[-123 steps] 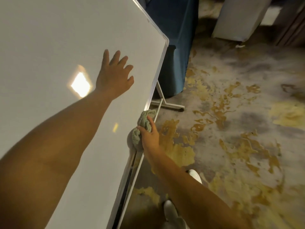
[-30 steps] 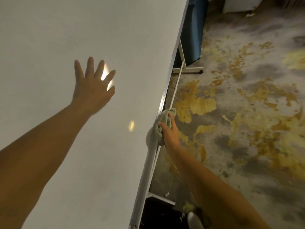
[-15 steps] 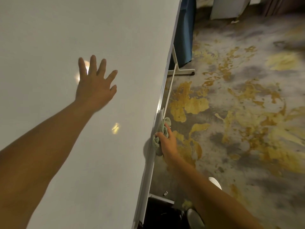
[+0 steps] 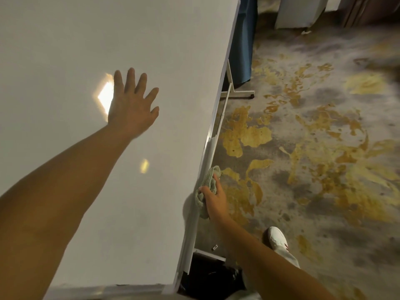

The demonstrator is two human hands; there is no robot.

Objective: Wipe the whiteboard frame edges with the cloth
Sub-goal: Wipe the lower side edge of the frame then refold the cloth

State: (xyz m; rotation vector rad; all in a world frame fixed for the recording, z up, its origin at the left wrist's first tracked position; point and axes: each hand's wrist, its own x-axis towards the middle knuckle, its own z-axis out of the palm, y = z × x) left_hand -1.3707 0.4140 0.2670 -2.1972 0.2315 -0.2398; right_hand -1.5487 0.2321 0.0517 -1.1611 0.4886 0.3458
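One whiteboard (image 4: 91, 40) is filling the left of the view, and two hands are working at it. The left hand (image 4: 132, 107) is lying flat against the white face, fingers spread wide, holding nothing. The right hand (image 4: 215, 197) is gripping one bunched greenish cloth (image 4: 208, 182), its fingers closed around it, pressing it against the frame edge (image 4: 218, 109) on the board's right side. One white shoe (image 4: 278, 240) is standing on the stained floor (image 4: 313, 169), beside the one blue curtain (image 4: 242, 40).

Bare forearms — white shoe (image 4: 277, 238), red stripes
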